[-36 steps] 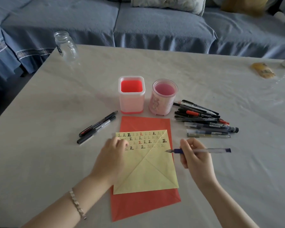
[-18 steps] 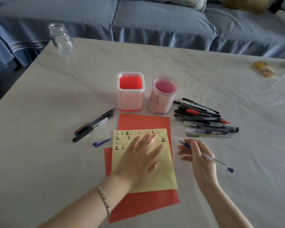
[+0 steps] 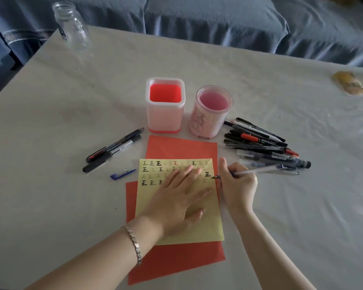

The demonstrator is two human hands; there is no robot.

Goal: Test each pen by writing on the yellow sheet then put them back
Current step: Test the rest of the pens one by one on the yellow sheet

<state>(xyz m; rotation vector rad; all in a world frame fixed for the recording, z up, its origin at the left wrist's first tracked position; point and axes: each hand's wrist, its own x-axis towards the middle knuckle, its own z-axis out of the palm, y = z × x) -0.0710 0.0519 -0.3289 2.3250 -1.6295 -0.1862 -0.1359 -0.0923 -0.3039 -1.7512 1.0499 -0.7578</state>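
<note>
Nearest: red sheet (image 3: 176, 264) under the yellow sheet (image 3: 197, 231), both flat on the table (image 3: 50, 185).

Left hand (image 3: 176, 197), bracelet (image 3: 134, 243) at the wrist, lies flat on the yellow sheet, fingers straight and spread, pinning it. Fingertips cover part of the written rows.

Right hand (image 3: 237, 185) is just beside the sheet's right edge, thumb and fingers pinching the pen (image 3: 260, 170) close to the nib.

Key geometry: the pen's long axis runs roughly left-right and rises slightly to the far right. The nib points left, right at the sheet's right edge beside the last bold character. The tail hangs over the pen pile (image 3: 264, 147). Can't tell if the nib touches paper. My read: the mark goes just left of the nib, so it's a short inward move for the right hand.

Blue cap (image 3: 122, 174) lies left of the sheet, two pens (image 3: 113, 149) beyond it.

Further back: square holder (image 3: 165, 105) and round holder (image 3: 211, 110), no pens showing in either. Then a glass jar (image 3: 71, 26) at the far left corner and a sofa (image 3: 218, 21) behind.
</note>
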